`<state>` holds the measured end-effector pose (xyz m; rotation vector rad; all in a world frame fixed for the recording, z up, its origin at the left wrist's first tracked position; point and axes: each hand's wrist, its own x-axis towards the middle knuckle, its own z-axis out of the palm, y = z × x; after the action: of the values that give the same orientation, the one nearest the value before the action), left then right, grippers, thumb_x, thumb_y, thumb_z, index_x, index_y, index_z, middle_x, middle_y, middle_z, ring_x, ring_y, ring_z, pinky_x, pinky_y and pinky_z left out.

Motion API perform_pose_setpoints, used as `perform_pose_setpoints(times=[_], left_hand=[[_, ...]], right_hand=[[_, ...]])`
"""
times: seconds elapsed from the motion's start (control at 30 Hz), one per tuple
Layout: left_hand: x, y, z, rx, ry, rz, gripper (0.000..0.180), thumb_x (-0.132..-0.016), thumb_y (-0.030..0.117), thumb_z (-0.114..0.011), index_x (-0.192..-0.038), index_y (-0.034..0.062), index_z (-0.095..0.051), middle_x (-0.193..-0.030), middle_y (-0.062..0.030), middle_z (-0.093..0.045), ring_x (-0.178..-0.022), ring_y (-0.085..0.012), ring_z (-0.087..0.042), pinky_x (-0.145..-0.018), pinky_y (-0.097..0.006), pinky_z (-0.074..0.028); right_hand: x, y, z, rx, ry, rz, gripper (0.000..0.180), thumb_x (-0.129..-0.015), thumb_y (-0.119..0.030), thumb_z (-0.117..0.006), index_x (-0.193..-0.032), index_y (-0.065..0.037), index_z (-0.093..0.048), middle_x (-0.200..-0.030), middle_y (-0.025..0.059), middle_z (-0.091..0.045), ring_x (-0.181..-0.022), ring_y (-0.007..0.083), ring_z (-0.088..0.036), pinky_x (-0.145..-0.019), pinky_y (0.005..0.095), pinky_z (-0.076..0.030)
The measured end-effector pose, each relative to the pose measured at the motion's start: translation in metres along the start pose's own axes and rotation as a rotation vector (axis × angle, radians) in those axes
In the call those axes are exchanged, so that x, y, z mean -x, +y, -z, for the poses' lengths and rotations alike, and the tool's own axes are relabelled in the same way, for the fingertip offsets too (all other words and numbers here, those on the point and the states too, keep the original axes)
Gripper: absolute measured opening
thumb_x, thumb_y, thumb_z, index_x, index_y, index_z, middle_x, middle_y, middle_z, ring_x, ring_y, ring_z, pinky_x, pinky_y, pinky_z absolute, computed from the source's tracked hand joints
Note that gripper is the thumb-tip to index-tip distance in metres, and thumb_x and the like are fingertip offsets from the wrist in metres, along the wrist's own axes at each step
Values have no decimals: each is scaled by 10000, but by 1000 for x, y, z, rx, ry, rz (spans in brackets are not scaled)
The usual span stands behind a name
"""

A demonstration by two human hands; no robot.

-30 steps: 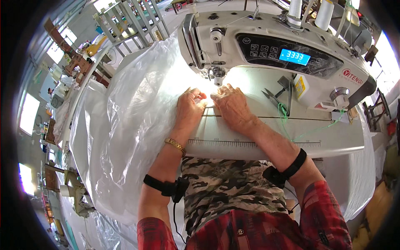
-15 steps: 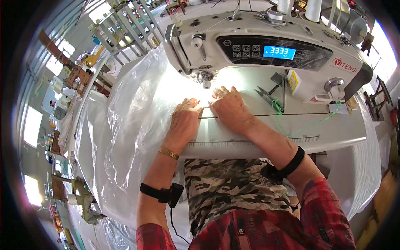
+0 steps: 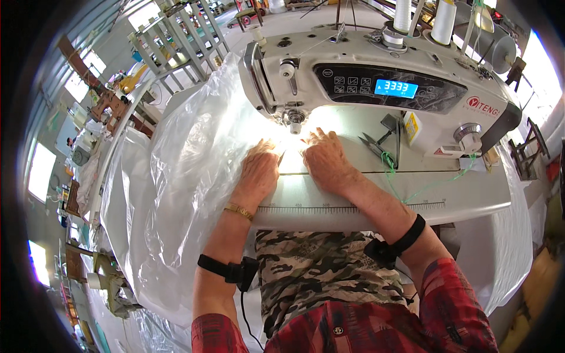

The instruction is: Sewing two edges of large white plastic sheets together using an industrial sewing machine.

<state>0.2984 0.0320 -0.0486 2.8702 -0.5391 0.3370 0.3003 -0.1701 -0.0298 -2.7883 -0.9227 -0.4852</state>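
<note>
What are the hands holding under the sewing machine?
Nothing is gripped. Both the left hand and right hand press flat on the clear plastic sheet, near the needle.

Workshop interior, daylight: bright windows line the left wall, w/ more glare at far right. Pale metal racks stand at rear left on a light concrete floor. Cluttered benches run along the left side.

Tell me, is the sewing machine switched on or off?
On: the sewing machine has its blue display lit.
</note>
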Motion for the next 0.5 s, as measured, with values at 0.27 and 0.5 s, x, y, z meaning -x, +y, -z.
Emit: perform_pose_setpoints(times=[0.27, 0.5], left_hand=[[-10, -11, -15, 30, 247, -154, 222, -891, 53, -478, -993, -38, -653, -1022, -241, -619, -1057, -385, -580, -1104, -451, -373], [-11, -13, -16, 33, 153, -101, 190, -870, 70, -502, -984, -2, -636, -1051, -217, -615, -1111, -365, -556, -1090, -454, -368]], right_hand=[[-7, 0, 15, -93, -95, -35, 175, -892, -111, -565, -903, 27, -672, -1168, 286, -600, -1219, 419, -520, -1023, 529, -398], [-11, 1, 12, -108, -134, -37, 178, -883, -115, -576, -867, 16, -696, -1176, 291, -602, -1231, 424, -513, -1036, 518, -382]])
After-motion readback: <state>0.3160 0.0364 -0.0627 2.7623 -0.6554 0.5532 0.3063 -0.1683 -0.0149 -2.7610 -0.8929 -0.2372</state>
